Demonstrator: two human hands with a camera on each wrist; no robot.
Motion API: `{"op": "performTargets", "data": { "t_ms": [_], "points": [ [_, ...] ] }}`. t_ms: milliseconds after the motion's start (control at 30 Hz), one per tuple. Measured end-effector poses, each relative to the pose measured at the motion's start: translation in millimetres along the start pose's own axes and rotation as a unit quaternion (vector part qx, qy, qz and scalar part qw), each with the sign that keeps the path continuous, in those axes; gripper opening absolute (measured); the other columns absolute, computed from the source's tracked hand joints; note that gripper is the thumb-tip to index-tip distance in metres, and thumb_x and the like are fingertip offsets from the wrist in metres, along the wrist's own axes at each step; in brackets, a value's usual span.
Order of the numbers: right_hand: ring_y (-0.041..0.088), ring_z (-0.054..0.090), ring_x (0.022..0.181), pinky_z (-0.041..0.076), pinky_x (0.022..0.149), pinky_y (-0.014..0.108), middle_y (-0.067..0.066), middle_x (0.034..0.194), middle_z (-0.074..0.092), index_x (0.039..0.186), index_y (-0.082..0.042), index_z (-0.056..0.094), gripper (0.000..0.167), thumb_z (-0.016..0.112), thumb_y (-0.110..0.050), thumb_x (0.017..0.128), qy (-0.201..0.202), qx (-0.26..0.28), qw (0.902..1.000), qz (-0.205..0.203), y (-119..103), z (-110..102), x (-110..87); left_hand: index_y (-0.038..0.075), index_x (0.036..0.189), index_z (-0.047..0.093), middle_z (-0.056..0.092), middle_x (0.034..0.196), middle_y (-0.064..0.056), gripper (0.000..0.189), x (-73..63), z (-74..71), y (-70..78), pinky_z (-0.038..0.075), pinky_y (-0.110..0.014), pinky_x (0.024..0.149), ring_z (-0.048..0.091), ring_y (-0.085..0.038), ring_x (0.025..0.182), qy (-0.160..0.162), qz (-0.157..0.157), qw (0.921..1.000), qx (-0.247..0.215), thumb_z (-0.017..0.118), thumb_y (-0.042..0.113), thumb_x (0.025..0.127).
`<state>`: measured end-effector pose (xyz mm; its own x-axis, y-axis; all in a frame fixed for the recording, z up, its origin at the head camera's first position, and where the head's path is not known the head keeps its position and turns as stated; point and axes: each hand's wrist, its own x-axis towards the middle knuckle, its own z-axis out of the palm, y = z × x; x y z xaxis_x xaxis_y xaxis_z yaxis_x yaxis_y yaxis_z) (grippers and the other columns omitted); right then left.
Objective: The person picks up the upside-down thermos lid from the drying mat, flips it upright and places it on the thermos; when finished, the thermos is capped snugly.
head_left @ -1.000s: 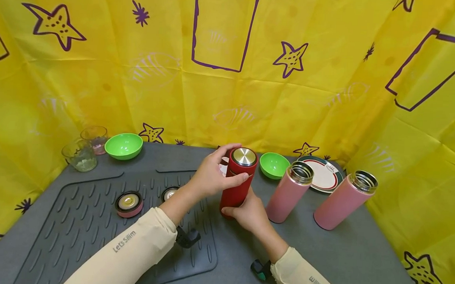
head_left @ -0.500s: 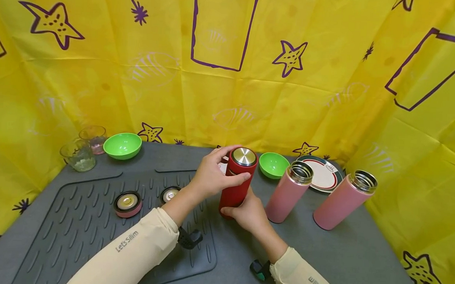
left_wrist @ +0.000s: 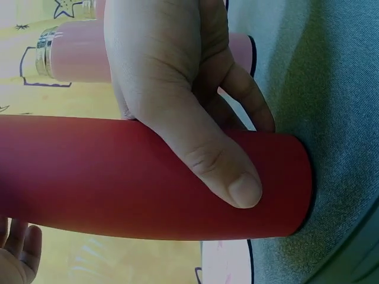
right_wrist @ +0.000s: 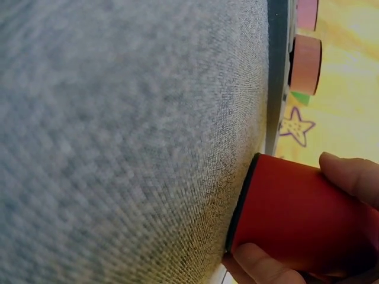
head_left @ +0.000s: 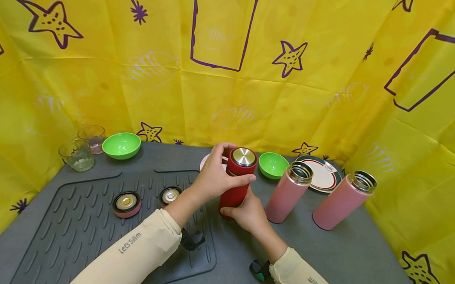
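A red thermos bottle [head_left: 235, 195] with a silver-topped red lid [head_left: 243, 157] stands upright on the grey table in the head view. My left hand [head_left: 214, 177] holds it near the top, thumb across the front and fingers behind. Lower down, my right hand [head_left: 250, 213] grips the bottle's body close to the base. The right wrist view shows the red base [right_wrist: 290, 210] against the table cloth. To the right stand two pink thermos bottles, one nearer [head_left: 287, 197] and one farther right [head_left: 341, 204], both without lids. Two upturned lids [head_left: 127, 202] lie at left.
A dark ridged mat [head_left: 75, 220] covers the table's left part, under the upturned lids. Behind it are a green bowl [head_left: 122, 146] and two glasses [head_left: 76, 156]. Another green bowl [head_left: 273, 166] and a rimmed plate [head_left: 321, 175] sit behind the pink bottles. A yellow curtain [head_left: 153, 92] encloses the back.
My left hand has shifted slightly around the top of the red bottle, its thumb reaching farther right and its fingers more bent. The right hand and the bottle stay in place.
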<state>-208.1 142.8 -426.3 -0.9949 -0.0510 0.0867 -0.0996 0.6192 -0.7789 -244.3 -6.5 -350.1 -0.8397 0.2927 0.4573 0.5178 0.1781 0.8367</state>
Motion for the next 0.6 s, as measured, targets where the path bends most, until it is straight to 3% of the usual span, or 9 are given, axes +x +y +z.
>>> {"op": "performTargets", "data": {
  "t_ms": [133, 400, 600],
  "points": [
    [0.02, 0.062, 0.096, 0.051, 0.081, 0.042, 0.0, 0.108, 0.065, 0.122, -0.014, 0.05, 0.066, 0.088, -0.026, 0.069, 0.001, 0.005, 1.0, 0.007, 1.8, 1.0, -1.5, 0.014, 0.128, 0.048, 0.054, 0.117, 0.002, 0.068, -0.4, 2.8, -1.4, 0.05, -0.035, 0.085, 0.052, -0.014, 0.105, 0.006, 0.007, 1.0, -0.001, 0.085, 0.034, 0.075],
    [0.021, 0.062, 0.094, 0.052, 0.08, 0.042, 0.001, 0.106, 0.066, 0.122, -0.013, 0.05, 0.066, 0.089, -0.026, 0.069, 0.003, 0.005, 1.0, 0.008, 1.4, 1.5, -2.0, 0.016, 0.135, 0.054, 0.06, 0.118, 0.002, 0.061, -2.9, 2.2, -8.8, 0.053, -0.039, 0.079, 0.053, -0.017, 0.105, -0.001, 0.036, 0.9992, -0.02, 0.08, 0.026, 0.08],
    [0.021, 0.062, 0.095, 0.051, 0.08, 0.042, 0.001, 0.108, 0.065, 0.123, -0.013, 0.05, 0.067, 0.088, -0.026, 0.07, 0.0, 0.0, 1.0, 0.003, 1.1, -1.1, -1.4, 0.018, 0.14, 0.041, 0.049, 0.126, 0.002, 0.079, -3.9, 4.8, -2.5, 0.05, -0.04, 0.083, 0.049, -0.019, 0.107, -0.001, 0.007, 0.9998, -0.02, 0.083, 0.037, 0.075]
  ]
}}
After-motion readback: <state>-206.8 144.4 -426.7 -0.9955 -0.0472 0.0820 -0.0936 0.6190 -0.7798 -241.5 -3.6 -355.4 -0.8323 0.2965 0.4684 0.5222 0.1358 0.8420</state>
